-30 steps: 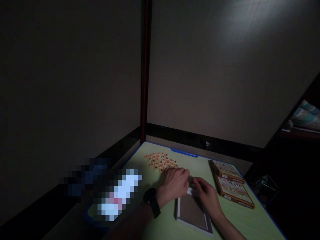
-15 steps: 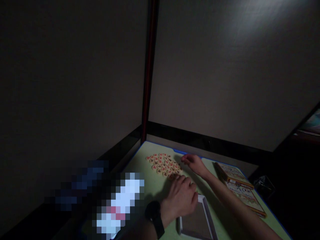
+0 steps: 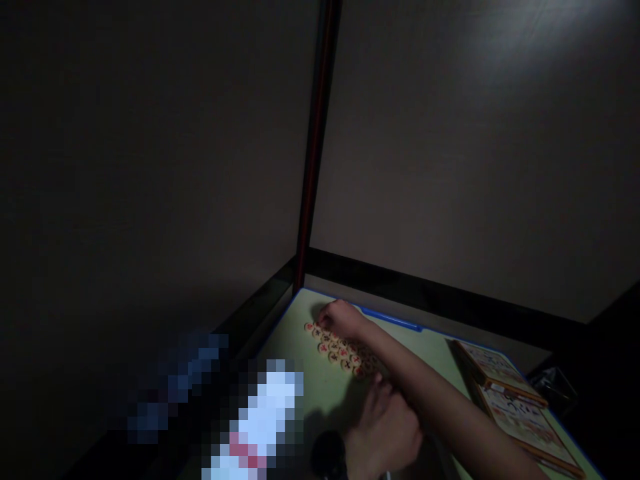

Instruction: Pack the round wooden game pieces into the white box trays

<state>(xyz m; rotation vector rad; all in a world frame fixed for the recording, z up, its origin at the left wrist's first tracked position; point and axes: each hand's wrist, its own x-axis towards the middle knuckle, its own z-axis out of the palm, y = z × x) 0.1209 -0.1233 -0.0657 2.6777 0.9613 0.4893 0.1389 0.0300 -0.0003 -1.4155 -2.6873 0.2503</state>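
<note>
A cluster of round wooden game pieces (image 3: 343, 351) with red and black marks lies on a pale green table (image 3: 425, 347) with a blue edge. My right hand (image 3: 339, 316) reaches across to the far left end of the cluster, fingers curled down onto the pieces; what they hold is hidden. My left hand (image 3: 386, 427), with a dark watch (image 3: 327, 457) on the wrist, lies low on the table just below the cluster, fingers loosely stretched, partly under my right forearm.
Two flat orange-edged boxes (image 3: 515, 397) lie at the table's right side. A dark red post (image 3: 314, 167) stands in the wall corner behind the table. A blurred patch (image 3: 240, 413) covers the lower left. The room is very dim.
My right hand moved from the grey tray to the far left end of the pieces. My left hand slid back. The view shifted, and the tray dropped out of sight.
</note>
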